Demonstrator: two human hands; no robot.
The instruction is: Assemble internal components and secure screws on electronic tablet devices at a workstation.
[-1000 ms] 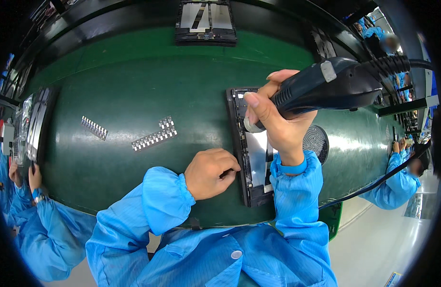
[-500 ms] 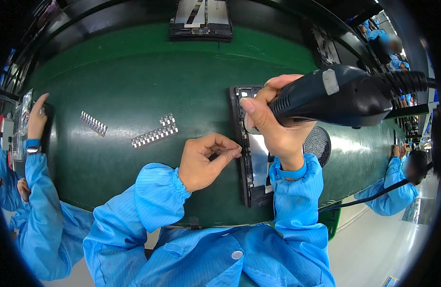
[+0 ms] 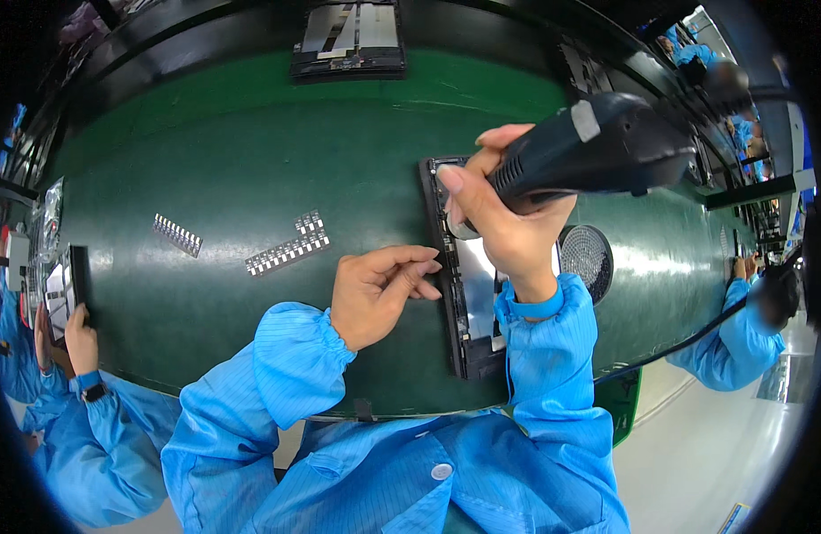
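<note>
My right hand (image 3: 517,218) grips a black corded handheld tool (image 3: 597,151); its exact kind I cannot tell. The hand is over an opened tablet (image 3: 475,289), which has a black frame and silvery insides. The hand and forearm cover much of the tablet's upper and right side. Just off the tablet's left edge is my left hand (image 3: 379,289), thumb and forefinger drawn together. Whatever may be in that pinch is too small to make out. Dark strips bearing small whitish pieces, one short strip (image 3: 177,235) and one stepped strip (image 3: 288,249), lie to the left.
A round dish (image 3: 589,260) of small pieces stands right of the tablet. Another opened tablet (image 3: 350,40) lies at the far edge of the green table (image 3: 206,151). At the left, a co-worker's hands (image 3: 79,338) hold a tablet (image 3: 61,289). Another person sits at the right.
The black tool and my right hand have moved slightly left and up. My left hand's fingers shifted a little back from the tablet. The left co-worker's reaching hand came back and now holds a tablet.
</note>
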